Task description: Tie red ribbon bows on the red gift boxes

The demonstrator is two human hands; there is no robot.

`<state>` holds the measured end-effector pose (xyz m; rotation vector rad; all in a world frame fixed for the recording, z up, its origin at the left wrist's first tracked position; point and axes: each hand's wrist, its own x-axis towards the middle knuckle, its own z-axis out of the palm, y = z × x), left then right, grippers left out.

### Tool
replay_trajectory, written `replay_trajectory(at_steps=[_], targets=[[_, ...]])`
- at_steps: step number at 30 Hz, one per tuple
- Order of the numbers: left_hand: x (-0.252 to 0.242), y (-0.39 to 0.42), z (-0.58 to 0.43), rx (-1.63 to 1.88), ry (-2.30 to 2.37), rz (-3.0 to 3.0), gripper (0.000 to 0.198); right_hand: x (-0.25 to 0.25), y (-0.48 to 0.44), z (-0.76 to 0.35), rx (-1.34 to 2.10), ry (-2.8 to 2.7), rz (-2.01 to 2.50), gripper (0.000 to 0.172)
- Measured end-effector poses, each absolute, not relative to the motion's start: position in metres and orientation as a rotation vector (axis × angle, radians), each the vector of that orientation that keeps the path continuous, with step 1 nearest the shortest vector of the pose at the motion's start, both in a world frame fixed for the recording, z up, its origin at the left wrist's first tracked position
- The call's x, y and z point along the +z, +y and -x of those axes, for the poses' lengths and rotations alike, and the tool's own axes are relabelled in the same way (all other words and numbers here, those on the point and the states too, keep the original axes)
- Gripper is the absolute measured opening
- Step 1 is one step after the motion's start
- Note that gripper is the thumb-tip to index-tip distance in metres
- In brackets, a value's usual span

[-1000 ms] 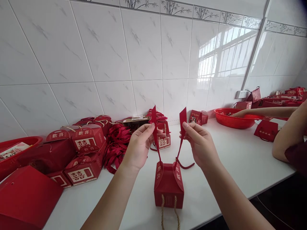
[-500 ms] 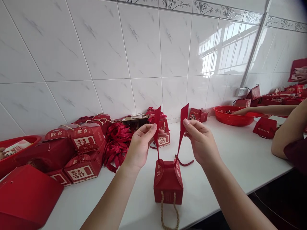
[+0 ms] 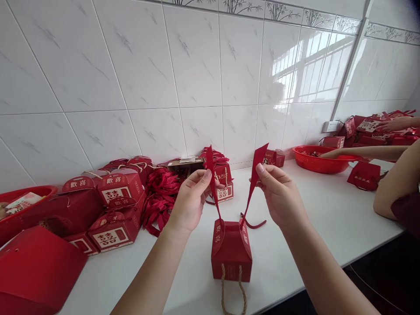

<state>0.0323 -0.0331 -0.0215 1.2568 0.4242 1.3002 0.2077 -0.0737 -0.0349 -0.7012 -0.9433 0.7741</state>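
Observation:
A small red gift box [image 3: 231, 253] with a twisted rope handle [image 3: 243, 291] hanging at its near side stands on the white table. Two ends of a red ribbon [image 3: 259, 159] rise from its top, spread in a V. My left hand [image 3: 193, 197] pinches one end between thumb and fingers. The other end is pinched in my right hand [image 3: 278, 188], level with the left. Both hands are above the box and apart from it. Behind the box a thin dark-red loop [image 3: 256, 225] lies on the table.
Stacked red gift boxes [image 3: 111, 232] and a pile of red ribbons [image 3: 160, 192] are at left, beside a red basin [image 3: 46, 189]. Another finished-looking box [image 3: 225, 192] stands behind my hands. At right a person's arm [image 3: 367, 152] reaches into a red basin [image 3: 321, 164].
My two hands have moved slightly farther apart, spreading the ribbon ends wider. At far right, another hand with a red item has lowered to the pile of boxes.

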Motion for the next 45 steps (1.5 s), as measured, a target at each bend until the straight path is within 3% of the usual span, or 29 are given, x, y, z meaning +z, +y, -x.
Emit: replay_trajectory(at_steps=[12,19,30,34,39,42,45], targets=[[-0.019,-0.033,-0.036,1.251,0.370,-1.287,0.018,-0.030,-0.074,-0.202,0.849,-0.968,0.641,0.021],[-0.019,-0.039,-0.038,1.166,0.528,-1.481,0.022,-0.034,-0.075,-0.192,0.744,-1.240,0.915,0.026],[-0.024,-0.041,-0.029,0.944,0.626,-1.543,0.013,-0.054,-0.068,-0.192,0.873,-1.425,0.698,0.023],[-0.026,-0.037,-0.022,0.852,0.550,-1.295,0.009,-0.065,-0.065,-0.202,0.491,-1.720,0.614,0.017],[-0.030,-0.033,-0.018,0.741,0.520,-1.163,0.007,-0.072,-0.065,-0.210,-0.257,-1.946,0.627,0.030],[-0.035,-0.035,-0.018,0.817,0.560,-1.307,0.011,-0.075,-0.066,-0.209,-0.354,-1.891,0.652,0.033],[-0.042,-0.043,-0.017,1.220,0.700,-1.739,0.017,-0.080,-0.071,-0.207,-0.279,-1.726,0.651,0.035]])
